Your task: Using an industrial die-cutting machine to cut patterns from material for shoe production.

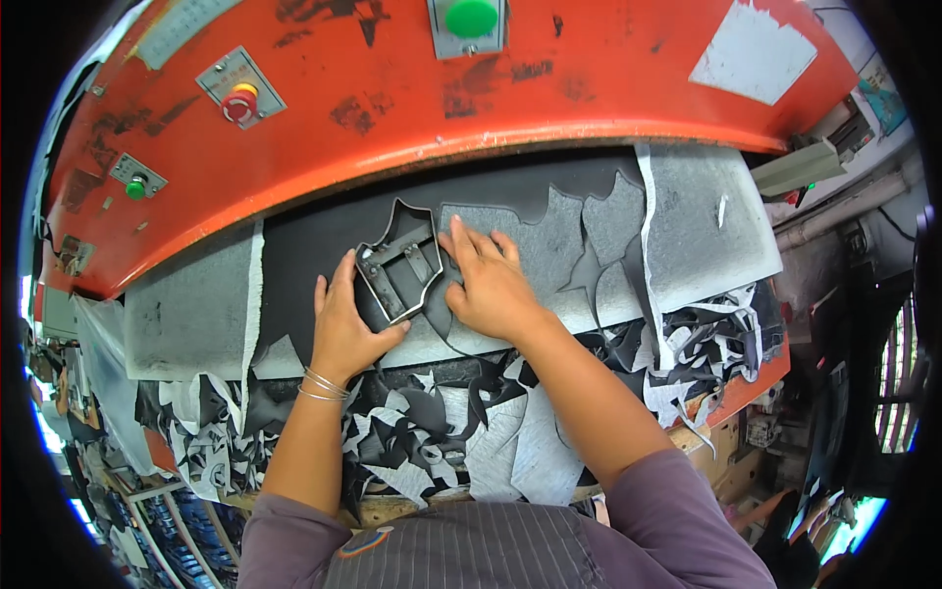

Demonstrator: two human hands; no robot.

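Note:
A metal cutting die [381,282] with a bent outline and cross bars lies on a black sheet [312,294]. My left hand [343,329] grips its left and lower edges, fingers along the side and thumb at the bottom corner. At the die's right edge is my right hand [488,288], its fingers stretched out over the sheet and its fingertips close to the metal. Whether those fingertips touch the die is hard to make out. Right of this hand, shaped gaps in the black sheet show the grey cutting board [702,231] beneath.
An orange-red press [412,98] arches over the far side of the board, with a green button [471,17] and a red stop knob [239,103]. Black and white scraps [422,432] pile along the near edge. A grey bracket [800,169] juts out at the right.

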